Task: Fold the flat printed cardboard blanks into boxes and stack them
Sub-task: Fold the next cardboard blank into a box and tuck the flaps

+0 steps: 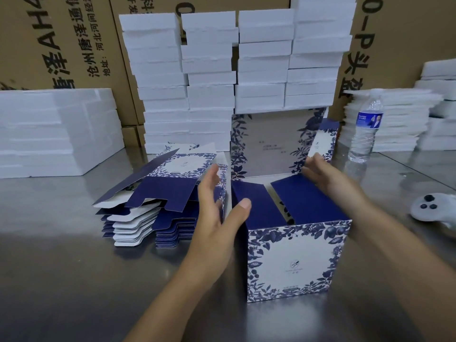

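Near bench's [74, 267] front edge, left hand [212, 206] is pressing wide open against box [293, 262]; right hand [328, 178] is reaching lid [271, 141], grip unclear. Card is looking light and crease-prone, so hold flaps [256, 203] by their folds.

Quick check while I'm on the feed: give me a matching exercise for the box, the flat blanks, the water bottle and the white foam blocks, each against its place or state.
Things:
1. box
2. flat blanks
3. water bottle
4. foam blocks

Places or states:
A. stacked high at the back, against brown cartons
B. upright on the table, right of the box
C. standing, top not closed
D. piled on the table, left of the box

Pairs: 1-C, 2-D, 3-B, 4-A.
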The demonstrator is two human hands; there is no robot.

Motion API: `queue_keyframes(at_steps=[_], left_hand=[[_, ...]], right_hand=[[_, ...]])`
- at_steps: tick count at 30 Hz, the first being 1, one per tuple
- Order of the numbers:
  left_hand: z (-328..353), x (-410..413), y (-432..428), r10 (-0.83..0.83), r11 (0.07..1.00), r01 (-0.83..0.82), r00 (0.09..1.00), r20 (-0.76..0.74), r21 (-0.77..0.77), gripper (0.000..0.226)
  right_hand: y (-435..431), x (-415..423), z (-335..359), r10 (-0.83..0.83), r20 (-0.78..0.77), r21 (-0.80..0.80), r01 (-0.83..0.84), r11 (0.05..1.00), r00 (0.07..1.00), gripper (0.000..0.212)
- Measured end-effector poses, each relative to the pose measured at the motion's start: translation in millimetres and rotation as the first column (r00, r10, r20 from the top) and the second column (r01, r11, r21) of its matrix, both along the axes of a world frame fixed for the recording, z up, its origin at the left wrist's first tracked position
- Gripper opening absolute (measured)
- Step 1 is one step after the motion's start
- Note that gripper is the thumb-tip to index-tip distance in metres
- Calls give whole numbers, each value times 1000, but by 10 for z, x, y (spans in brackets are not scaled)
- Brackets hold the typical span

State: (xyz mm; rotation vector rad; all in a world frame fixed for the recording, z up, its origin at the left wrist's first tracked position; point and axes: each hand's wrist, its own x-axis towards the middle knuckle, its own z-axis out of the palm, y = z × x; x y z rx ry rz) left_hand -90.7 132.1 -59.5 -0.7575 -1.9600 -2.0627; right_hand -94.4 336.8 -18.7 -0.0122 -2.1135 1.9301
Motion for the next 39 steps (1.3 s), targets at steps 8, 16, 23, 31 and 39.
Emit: queue_keyframes(at_steps=[8,16,23,31,39], left_hand=[[18,-71,19,-132,990,130,990,53,48,29],[-19,-52,-60,-81,995,83,996,34,-49,28],[47,-48,-35,-123,992,119,987,104,43,24],[393,-111,114,56,996,-40,974,220,-80,10],[657,-349,250,63,932,76,929,365,-355,14]], right_hand=[[-56,-8,-5,74,94,-217,-53,975,993,45],[37,74,225,179,227,-6,-182,983,957,21],[-192,-23,425,-68,317,279,-24,960,946,17],[-308,58,400,-20,282,186,-34,982,959,12],[-303,46,374,1,265,161,-45,986,964,13]])
